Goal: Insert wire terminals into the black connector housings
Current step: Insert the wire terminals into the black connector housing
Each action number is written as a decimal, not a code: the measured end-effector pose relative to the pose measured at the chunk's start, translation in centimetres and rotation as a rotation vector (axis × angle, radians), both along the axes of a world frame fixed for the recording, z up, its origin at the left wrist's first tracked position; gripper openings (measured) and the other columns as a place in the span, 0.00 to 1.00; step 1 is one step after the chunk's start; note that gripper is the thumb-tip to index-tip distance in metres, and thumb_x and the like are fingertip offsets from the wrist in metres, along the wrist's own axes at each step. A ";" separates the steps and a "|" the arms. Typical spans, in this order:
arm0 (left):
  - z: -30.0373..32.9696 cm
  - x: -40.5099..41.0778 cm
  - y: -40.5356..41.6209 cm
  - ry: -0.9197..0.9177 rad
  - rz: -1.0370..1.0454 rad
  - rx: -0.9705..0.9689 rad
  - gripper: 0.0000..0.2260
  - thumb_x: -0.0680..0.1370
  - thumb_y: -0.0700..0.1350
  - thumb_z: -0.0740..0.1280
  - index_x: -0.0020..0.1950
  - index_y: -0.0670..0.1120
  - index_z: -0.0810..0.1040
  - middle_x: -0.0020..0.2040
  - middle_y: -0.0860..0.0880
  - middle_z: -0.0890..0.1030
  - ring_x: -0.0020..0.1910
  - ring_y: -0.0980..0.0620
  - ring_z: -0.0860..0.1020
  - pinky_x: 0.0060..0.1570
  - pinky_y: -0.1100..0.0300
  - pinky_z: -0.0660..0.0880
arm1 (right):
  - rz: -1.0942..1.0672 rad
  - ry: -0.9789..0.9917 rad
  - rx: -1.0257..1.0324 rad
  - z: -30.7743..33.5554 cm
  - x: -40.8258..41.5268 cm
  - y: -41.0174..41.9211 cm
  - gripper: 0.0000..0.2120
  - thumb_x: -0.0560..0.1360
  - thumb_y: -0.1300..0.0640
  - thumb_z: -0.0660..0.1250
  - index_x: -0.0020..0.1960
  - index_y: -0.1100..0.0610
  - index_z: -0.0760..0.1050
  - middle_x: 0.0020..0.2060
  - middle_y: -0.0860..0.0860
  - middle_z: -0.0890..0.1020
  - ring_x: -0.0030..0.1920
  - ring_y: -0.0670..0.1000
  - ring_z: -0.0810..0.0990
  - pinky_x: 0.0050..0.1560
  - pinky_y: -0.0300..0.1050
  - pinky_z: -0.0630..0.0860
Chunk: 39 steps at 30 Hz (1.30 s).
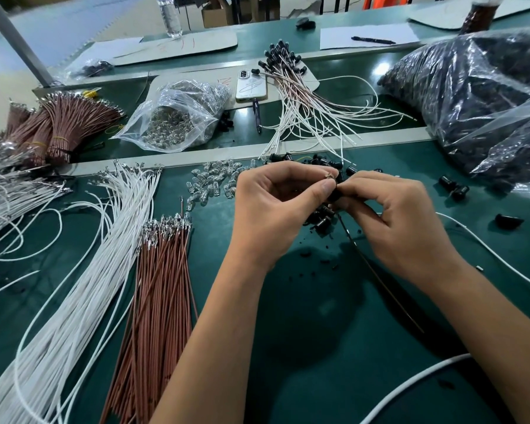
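My left hand (276,206) and my right hand (392,218) meet fingertip to fingertip above the green table. Between them sits a small black connector housing (337,182), pinched by my left thumb and fingers, with a metal terminal showing at its top. My right hand pinches a brown wire (377,270) that trails down and right from the housing. Loose black housings (322,220) lie just under my hands. A brown wire bundle (156,289) and a white wire bundle (83,270) lie to the left.
Small clear bulbs (211,182) are scattered left of my hands. Finished wired housings (303,96) fan out behind, beside a phone (251,86) and a pen. A clear bag of parts (178,117) sits mid-left, large bags of black parts (478,96) right. A white cable (502,258) crosses right.
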<state>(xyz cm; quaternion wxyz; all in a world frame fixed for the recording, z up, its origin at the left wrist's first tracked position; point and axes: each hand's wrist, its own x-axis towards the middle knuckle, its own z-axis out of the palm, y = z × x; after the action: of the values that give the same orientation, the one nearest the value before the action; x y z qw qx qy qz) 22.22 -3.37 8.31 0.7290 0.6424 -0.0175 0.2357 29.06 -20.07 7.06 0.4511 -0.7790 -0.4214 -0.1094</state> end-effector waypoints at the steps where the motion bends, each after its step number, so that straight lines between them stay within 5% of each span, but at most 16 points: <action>1: 0.0 0.0 0.0 -0.002 0.002 -0.007 0.04 0.74 0.29 0.73 0.46 0.36 0.85 0.47 0.41 0.87 0.46 0.48 0.85 0.46 0.59 0.80 | 0.006 0.010 -0.012 0.0 0.0 0.0 0.06 0.79 0.68 0.71 0.53 0.60 0.85 0.44 0.50 0.84 0.47 0.48 0.82 0.50 0.46 0.78; 6: 0.0 0.1 -0.1 -0.008 0.032 -0.050 0.04 0.74 0.28 0.72 0.47 0.34 0.84 0.46 0.40 0.87 0.45 0.49 0.85 0.44 0.60 0.80 | 0.065 0.101 -0.013 0.2 -0.3 0.1 0.06 0.81 0.61 0.66 0.51 0.57 0.82 0.42 0.49 0.82 0.45 0.48 0.80 0.48 0.45 0.76; 13: 0.2 -0.1 -0.1 -0.016 -0.012 -0.057 0.04 0.74 0.28 0.72 0.48 0.33 0.84 0.48 0.38 0.86 0.48 0.46 0.85 0.50 0.55 0.81 | 0.066 0.184 0.077 0.2 -0.4 0.0 0.05 0.77 0.55 0.74 0.49 0.56 0.86 0.42 0.49 0.87 0.44 0.51 0.85 0.49 0.54 0.80; 18: 0.4 -0.4 0.1 -0.032 -0.109 -0.058 0.06 0.74 0.28 0.71 0.48 0.35 0.84 0.49 0.38 0.86 0.50 0.44 0.85 0.52 0.52 0.81 | 0.081 0.187 0.117 0.2 -0.2 0.0 0.05 0.77 0.62 0.75 0.49 0.53 0.85 0.42 0.49 0.86 0.44 0.50 0.85 0.48 0.49 0.80; 24: 0.5 -0.4 -0.1 -0.015 -0.119 -0.030 0.10 0.70 0.29 0.75 0.50 0.35 0.83 0.49 0.38 0.86 0.48 0.45 0.84 0.52 0.54 0.81 | 0.089 0.120 0.148 0.3 -0.1 -0.2 0.03 0.78 0.60 0.73 0.49 0.52 0.84 0.42 0.47 0.85 0.43 0.46 0.83 0.46 0.39 0.76; 39: 0.6 -0.2 -0.6 0.005 -0.066 0.084 0.11 0.67 0.29 0.78 0.48 0.32 0.84 0.44 0.36 0.85 0.44 0.37 0.84 0.51 0.39 0.81 | 0.138 0.102 0.121 -0.2 0.6 -0.2 0.02 0.78 0.60 0.73 0.46 0.55 0.84 0.40 0.49 0.83 0.41 0.48 0.82 0.44 0.42 0.77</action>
<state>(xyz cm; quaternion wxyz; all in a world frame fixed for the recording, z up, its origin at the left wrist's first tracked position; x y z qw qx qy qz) 22.04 -3.94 8.95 0.7087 0.6723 -0.0468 0.2087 29.68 -20.31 6.83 0.5246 -0.7240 -0.4434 -0.0637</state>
